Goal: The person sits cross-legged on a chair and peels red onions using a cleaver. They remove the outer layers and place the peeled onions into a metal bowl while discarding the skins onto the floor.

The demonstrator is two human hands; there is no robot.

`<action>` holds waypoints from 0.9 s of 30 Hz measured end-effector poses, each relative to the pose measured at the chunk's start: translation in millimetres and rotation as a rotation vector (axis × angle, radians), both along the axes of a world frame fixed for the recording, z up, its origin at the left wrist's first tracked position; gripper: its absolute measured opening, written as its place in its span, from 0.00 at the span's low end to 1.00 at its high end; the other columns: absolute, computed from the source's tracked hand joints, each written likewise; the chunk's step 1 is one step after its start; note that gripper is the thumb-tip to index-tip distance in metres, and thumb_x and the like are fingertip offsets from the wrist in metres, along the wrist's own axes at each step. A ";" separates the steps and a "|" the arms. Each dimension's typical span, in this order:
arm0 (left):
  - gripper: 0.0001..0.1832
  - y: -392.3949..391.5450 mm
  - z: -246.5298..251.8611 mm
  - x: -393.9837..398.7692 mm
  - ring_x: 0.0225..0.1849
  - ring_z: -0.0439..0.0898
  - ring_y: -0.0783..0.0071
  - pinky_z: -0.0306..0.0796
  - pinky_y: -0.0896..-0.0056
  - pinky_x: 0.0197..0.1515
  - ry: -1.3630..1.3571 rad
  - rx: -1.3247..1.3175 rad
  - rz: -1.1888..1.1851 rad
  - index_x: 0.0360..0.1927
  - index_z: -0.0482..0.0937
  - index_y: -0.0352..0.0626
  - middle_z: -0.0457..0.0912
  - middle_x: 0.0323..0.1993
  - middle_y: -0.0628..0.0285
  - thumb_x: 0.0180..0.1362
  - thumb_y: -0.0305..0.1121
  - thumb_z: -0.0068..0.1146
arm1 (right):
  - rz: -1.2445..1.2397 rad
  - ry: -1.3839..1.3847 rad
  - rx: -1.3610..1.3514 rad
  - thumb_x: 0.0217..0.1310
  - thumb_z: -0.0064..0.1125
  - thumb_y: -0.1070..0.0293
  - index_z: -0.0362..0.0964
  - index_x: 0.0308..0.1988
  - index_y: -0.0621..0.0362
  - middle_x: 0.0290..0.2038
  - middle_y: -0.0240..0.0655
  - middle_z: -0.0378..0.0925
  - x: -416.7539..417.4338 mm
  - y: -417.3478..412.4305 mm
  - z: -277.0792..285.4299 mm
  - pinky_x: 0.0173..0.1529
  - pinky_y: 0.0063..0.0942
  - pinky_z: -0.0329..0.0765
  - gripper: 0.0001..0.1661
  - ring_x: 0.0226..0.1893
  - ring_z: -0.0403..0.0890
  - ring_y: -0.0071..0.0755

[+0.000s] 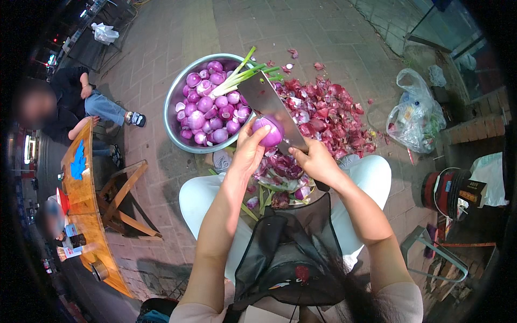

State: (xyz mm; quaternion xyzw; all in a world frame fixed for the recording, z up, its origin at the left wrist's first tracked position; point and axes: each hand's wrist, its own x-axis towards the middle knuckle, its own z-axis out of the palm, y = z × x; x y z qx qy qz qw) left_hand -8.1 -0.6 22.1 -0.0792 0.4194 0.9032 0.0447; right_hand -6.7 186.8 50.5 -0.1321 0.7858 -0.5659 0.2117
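My left hand [251,146] holds a red onion [270,131] with its purple surface bare of dry skin. Gripped by the lower end in my right hand [317,159] is a broad cleaver [276,107], its blade against or just beside the onion; the exact contact is hard to tell. Peeled red onions fill a metal basin [169,121] at the left, and spring onion stalks [238,78] lie across them. A wide heap of red onion skins [327,117] covers the paving to the right of the blade. Below my hands, an unpeeled onion [280,199] lies among more skins and green stalks.
A knotted clear plastic bag [418,115] stands on the paving at the right, above a red and black container [438,194]. At the left is a wooden table [99,230] on crossed legs, with a blue glove [78,161] on it. Two other people [66,101] are beside it.
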 end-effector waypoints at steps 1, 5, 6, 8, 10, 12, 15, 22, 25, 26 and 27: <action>0.21 0.9 -1.0 0.9 0.49 0.78 0.71 0.74 0.69 0.52 0.000 0.013 0.007 0.55 0.69 0.37 0.77 0.47 0.58 0.58 0.28 0.57 | 0.008 -0.004 0.024 0.61 0.53 0.71 0.67 0.54 0.65 0.35 0.53 0.80 -1.3 0.0 -0.7 0.44 0.34 0.75 0.22 0.35 0.83 0.39; 0.19 9.2 -6.9 0.8 0.50 0.78 0.71 0.73 0.67 0.55 -0.002 -0.005 0.077 0.54 0.69 0.37 0.77 0.48 0.59 0.61 0.32 0.54 | -0.036 0.000 0.024 0.60 0.54 0.71 0.68 0.53 0.65 0.34 0.55 0.80 0.6 -2.4 -3.3 0.43 0.36 0.75 0.21 0.36 0.83 0.45; 0.19 10.9 -8.7 0.8 0.51 0.77 0.71 0.72 0.66 0.56 -0.005 0.018 0.102 0.54 0.69 0.37 0.77 0.49 0.59 0.62 0.34 0.54 | -0.052 0.018 0.023 0.60 0.54 0.71 0.69 0.52 0.65 0.34 0.55 0.80 1.2 -3.7 -5.3 0.43 0.36 0.75 0.20 0.36 0.83 0.45; 0.19 13.9 -12.2 0.3 0.52 0.77 0.70 0.71 0.65 0.58 -0.029 0.054 0.133 0.55 0.69 0.37 0.77 0.50 0.59 0.64 0.37 0.52 | -0.085 0.053 0.021 0.60 0.54 0.71 0.70 0.51 0.66 0.34 0.55 0.80 2.3 -5.7 -9.9 0.43 0.36 0.75 0.19 0.37 0.83 0.46; 0.21 14.1 -16.8 0.2 0.52 0.76 0.70 0.70 0.64 0.59 -0.072 0.076 0.151 0.55 0.69 0.38 0.77 0.50 0.61 0.65 0.41 0.49 | -0.088 0.044 0.040 0.60 0.54 0.71 0.71 0.50 0.66 0.34 0.55 0.80 2.5 -7.0 -3.6 0.43 0.36 0.75 0.19 0.37 0.84 0.45; 0.23 17.2 -24.0 -3.0 0.53 0.75 0.70 0.69 0.62 0.59 -0.164 0.156 0.174 0.56 0.69 0.43 0.77 0.50 0.63 0.67 0.48 0.43 | -0.106 0.045 0.042 0.60 0.54 0.71 0.71 0.49 0.66 0.34 0.55 0.80 2.2 -7.7 -2.2 0.43 0.35 0.75 0.18 0.36 0.84 0.45; 0.28 18.1 -28.0 2.3 0.54 0.74 0.70 0.68 0.60 0.59 -0.295 0.204 0.032 0.58 0.68 0.50 0.77 0.51 0.66 0.67 0.58 0.34 | -0.139 0.023 0.048 0.60 0.54 0.71 0.72 0.49 0.66 0.33 0.54 0.80 0.0 -7.6 0.0 0.42 0.35 0.75 0.17 0.36 0.84 0.44; 0.32 18.8 -20.9 5.5 0.52 0.74 0.70 0.69 0.56 0.56 -0.312 0.166 -0.075 0.60 0.67 0.55 0.76 0.53 0.67 0.65 0.65 0.28 | -0.177 0.157 0.009 0.60 0.54 0.71 0.72 0.47 0.66 0.33 0.54 0.80 -0.1 -8.3 5.7 0.41 0.37 0.76 0.16 0.38 0.83 0.50; 0.31 20.3 -23.9 8.7 0.52 0.74 0.68 0.70 0.54 0.56 -0.324 0.296 -0.093 0.60 0.67 0.55 0.75 0.53 0.66 0.65 0.64 0.29 | -0.200 0.190 -0.012 0.60 0.54 0.72 0.72 0.46 0.67 0.33 0.55 0.79 0.5 -9.7 2.6 0.41 0.39 0.76 0.15 0.39 0.81 0.55; 0.31 19.8 -24.6 8.7 0.52 0.74 0.67 0.70 0.54 0.56 -0.304 0.302 -0.113 0.60 0.66 0.55 0.75 0.53 0.65 0.65 0.63 0.29 | -0.206 0.192 -0.012 0.60 0.54 0.72 0.72 0.45 0.67 0.33 0.56 0.79 0.5 -9.6 1.8 0.41 0.40 0.76 0.14 0.40 0.81 0.56; 0.31 18.9 -22.7 8.2 0.52 0.75 0.66 0.70 0.54 0.56 -0.285 0.308 -0.133 0.61 0.66 0.55 0.75 0.54 0.65 0.66 0.63 0.29 | -0.209 0.200 -0.004 0.60 0.54 0.72 0.72 0.45 0.67 0.33 0.56 0.79 0.3 -9.1 0.5 0.40 0.40 0.76 0.14 0.39 0.81 0.56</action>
